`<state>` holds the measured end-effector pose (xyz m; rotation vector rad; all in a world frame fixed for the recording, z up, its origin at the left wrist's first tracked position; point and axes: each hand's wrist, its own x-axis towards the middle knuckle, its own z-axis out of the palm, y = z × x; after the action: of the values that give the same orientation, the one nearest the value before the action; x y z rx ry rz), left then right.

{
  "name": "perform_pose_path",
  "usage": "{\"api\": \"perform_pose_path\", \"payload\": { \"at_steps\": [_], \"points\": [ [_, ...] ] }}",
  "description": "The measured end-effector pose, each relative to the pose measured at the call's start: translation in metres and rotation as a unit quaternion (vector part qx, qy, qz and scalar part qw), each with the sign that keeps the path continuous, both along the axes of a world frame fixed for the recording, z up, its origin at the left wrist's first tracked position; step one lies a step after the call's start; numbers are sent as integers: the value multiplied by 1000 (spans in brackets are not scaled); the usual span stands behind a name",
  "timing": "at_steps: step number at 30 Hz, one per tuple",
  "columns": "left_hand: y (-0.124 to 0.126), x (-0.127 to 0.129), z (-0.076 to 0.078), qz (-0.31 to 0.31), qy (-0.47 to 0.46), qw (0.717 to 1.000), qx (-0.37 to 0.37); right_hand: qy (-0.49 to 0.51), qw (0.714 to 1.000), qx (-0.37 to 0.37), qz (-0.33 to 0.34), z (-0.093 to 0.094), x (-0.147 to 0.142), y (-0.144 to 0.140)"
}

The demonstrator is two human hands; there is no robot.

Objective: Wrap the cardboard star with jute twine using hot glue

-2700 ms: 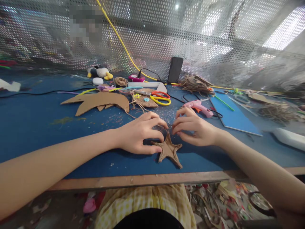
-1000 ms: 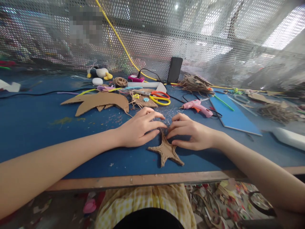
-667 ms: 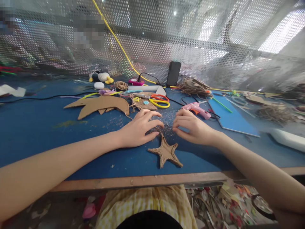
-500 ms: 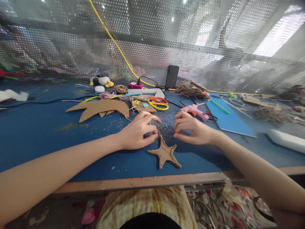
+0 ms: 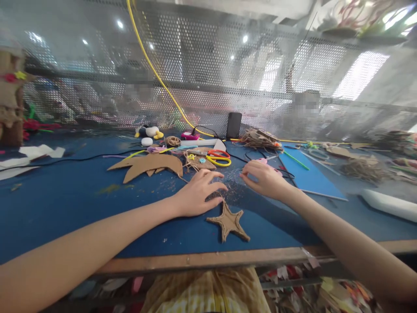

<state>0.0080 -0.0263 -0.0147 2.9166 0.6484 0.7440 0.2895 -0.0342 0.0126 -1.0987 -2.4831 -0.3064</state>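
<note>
left hand (image 5: 200,195) at star (image 5: 230,221), right hand (image 5: 265,179) by glue gun (image 5: 262,160); can't tell either grip. stray bump could knock star off front edge of table (image 5: 153,237).

My star (image 5: 229,221) is brown. Table (image 5: 78,208) blue. Scissors (image 5: 222,165): one orange-red loop, one yellow. Glue gun (image 5: 262,161) pink. My clothing (image 5: 203,293): yellow checks.

You wore a checked garment (image 5: 208,293) in yellow and a paler tone, its cloth softly creased, with a seam or fold running down the middle. Your left hand (image 5: 199,194) and right hand (image 5: 269,180) were bare and slim-fingered, your forearms (image 5: 107,243) uncovered.
</note>
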Motion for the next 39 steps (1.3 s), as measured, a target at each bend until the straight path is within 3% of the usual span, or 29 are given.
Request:
{"api": "perform_pose_path", "payload": {
  "at_steps": [4, 13, 19, 29, 39],
  "points": [
    [-1, 1, 1, -23, 6, 1000, -4, -102, 987, -46, -115, 15, -4, 15],
    [-2, -1, 2, -17, 7, 1000, -20, -172, 964, -128, -156, 26, -65, 93],
    [3, -3, 0, -24, 12, 999, -34, -167, 954, -178, -174, 21, -89, 112],
    [5, -3, 0, -27, 5, 998, -51, -135, 944, -104, -284, 24, -83, 93],
    [5, -2, 2, -25, -12, 994, -109, -132, 944, -67, -295, 41, -17, 30]
  ]
}}
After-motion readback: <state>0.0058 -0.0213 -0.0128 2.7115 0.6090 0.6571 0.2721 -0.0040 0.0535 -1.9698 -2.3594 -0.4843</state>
